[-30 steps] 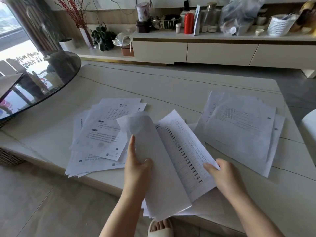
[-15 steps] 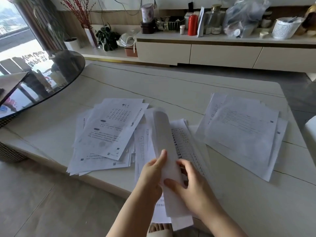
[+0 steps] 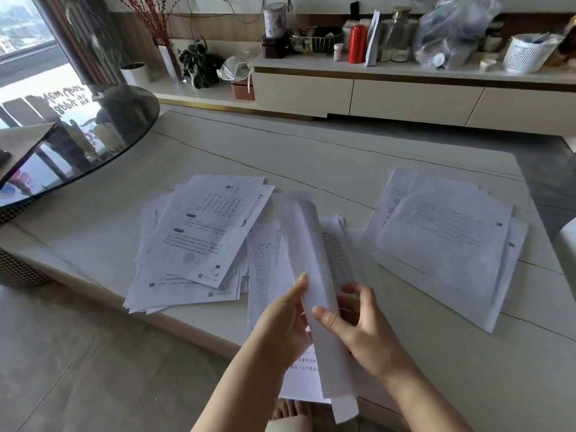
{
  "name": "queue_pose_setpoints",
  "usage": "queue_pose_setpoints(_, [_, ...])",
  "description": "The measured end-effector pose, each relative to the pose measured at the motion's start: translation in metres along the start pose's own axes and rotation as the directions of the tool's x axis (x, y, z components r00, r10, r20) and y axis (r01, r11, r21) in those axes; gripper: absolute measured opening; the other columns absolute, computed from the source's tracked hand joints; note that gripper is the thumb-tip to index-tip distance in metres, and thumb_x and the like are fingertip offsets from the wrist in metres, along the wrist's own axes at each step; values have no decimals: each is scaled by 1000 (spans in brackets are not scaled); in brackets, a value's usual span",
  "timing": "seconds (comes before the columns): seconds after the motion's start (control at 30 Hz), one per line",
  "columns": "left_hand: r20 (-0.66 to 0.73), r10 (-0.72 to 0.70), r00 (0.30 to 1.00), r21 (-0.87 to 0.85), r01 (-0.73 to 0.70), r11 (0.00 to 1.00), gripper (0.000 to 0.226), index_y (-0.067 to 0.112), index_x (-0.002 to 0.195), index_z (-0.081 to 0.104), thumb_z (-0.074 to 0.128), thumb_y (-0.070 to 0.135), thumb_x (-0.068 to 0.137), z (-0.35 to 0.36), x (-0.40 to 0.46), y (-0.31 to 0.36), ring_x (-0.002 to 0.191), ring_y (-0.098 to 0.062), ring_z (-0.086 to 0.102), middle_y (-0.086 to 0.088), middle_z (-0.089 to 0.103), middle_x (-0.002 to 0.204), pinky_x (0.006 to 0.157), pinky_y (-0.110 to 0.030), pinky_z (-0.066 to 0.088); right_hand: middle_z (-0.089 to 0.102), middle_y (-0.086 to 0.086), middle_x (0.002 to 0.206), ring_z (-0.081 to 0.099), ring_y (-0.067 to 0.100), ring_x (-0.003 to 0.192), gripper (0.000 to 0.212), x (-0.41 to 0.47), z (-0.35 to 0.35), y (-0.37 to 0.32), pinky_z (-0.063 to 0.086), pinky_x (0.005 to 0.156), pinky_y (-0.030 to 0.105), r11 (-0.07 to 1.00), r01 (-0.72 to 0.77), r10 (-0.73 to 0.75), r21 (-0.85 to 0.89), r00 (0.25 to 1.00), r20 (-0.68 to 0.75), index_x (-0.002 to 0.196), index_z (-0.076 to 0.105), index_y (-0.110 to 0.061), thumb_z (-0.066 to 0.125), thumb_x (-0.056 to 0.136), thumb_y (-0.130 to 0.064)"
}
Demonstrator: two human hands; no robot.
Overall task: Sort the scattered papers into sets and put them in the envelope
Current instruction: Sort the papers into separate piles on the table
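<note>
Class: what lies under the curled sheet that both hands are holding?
Under the curled sheet, more printed sheets lie on the table, one showing a column table. The curled sheet and both hands hide how many there are.

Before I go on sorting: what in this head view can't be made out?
- Held sheets: printed side curled away; count unclear, left hand and right hand cover them.
- Left pile, right pile: text too small, lower sheets covered.
- Envelope: none identifiable.

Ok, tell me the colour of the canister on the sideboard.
Red canister, clearest in the head view.
</note>
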State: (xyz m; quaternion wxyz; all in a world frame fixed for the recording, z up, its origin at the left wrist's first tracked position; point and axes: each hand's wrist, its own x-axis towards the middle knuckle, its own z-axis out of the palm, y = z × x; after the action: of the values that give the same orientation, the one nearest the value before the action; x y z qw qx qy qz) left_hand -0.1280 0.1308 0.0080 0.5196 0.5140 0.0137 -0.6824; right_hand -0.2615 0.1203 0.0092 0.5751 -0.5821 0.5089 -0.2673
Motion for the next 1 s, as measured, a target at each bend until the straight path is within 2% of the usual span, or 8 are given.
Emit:
queue_pose_setpoints(0.17, [-104, 25, 994, -21, -27, 999, 29, 1, 110, 63, 59, 24, 92, -2, 2, 5, 97, -31, 63, -17, 70, 101, 79, -42, 51, 68, -5, 90, 64, 10, 82, 10, 13, -24, 11, 49, 73, 28, 996, -41, 38, -84, 999, -34, 95, 59, -18, 63, 88, -23])
queue_pose_setpoints(0.3, [-229, 201, 952, 98, -183, 978, 23, 1, 87, 65, 58, 22, 92, -15, -1, 21, 60, -24, 63, -9, 69, 59, 68, -34, 52, 42, 13, 57, 38, 16, 54, 39, 22, -54, 25, 27, 54, 28, 978, -43, 0, -204, 979, -206, 66, 43, -1, 62, 89, -25])
queue_pose_setpoints(0.5, [-183, 374, 909, 193, -340, 921, 21, 2, 81, 67, 59, 18, 92, -17, -13, 23, 66, -25, 66, -11, 71, 69, 79, -42, 55, 32, 1, 50, 30, 15, 50, 45, 29, -53, 30, 20, 50, 29, 955, -39, -53, -294, 953, -298, 59, 35, -13, 71, 83, -26])
queue_pose_setpoints(0.6, [-176, 390, 904, 212, -352, 912, 18, 4, 80, 67, 62, 18, 91, -13, -13, 19, 69, -26, 66, -10, 72, 71, 78, -40, 56, 63, 4, 79, 58, 23, 72, 25, 28, -50, 26, 40, 61, 31, 940, -56, -42, -337, 960, -278, 91, 58, -9, 72, 81, -27])
queue_pose_setpoints(0.67, [-180, 376, 909, 205, -339, 918, 18, 4, 81, 68, 61, 18, 91, -11, -12, 17, 70, -27, 66, -12, 72, 74, 80, -42, 56, 59, 8, 117, 57, 29, 104, 63, 25, -49, 24, 46, 84, 36, 843, -48, -140, -536, 942, -305, 131, 46, -9, 77, 77, -22])
queue_pose_setpoints(0.77, [-163, 305, 938, 139, -284, 949, 21, 1, 89, 68, 60, 19, 92, -7, -10, 13, 76, -31, 68, -16, 73, 82, 87, -48, 53, 58, 17, 125, 56, 36, 112, 74, 23, -42, 23, 46, 92, 42, 663, 105, -442, -741, 854, -275, 132, 48, 1, 83, 68, -13])
queue_pose_setpoints(0.93, [-31, 233, 972, 28, -232, 972, 36, -4, 99, 68, 54, 29, 93, 7, -9, 3, 76, -32, 70, -23, 71, 92, 79, -45, 57, 56, -17, 122, 53, -1, 115, 56, 11, -12, -1, 43, 90, 9, 961, 171, -184, -217, 982, -39, 130, 51, -30, 69, 78, -39])
queue_pose_setpoints(1.0, [1, 199, 980, 14, -199, 980, 47, -6, 102, 67, 55, 38, 88, 13, -9, 0, 76, -36, 69, -28, 68, 94, 75, -46, 57, 59, -23, 114, 57, -4, 109, 56, 10, -4, -5, 48, 86, 13, 980, 168, -168, -109, 986, 15, 123, 50, -42, 67, 70, -48])
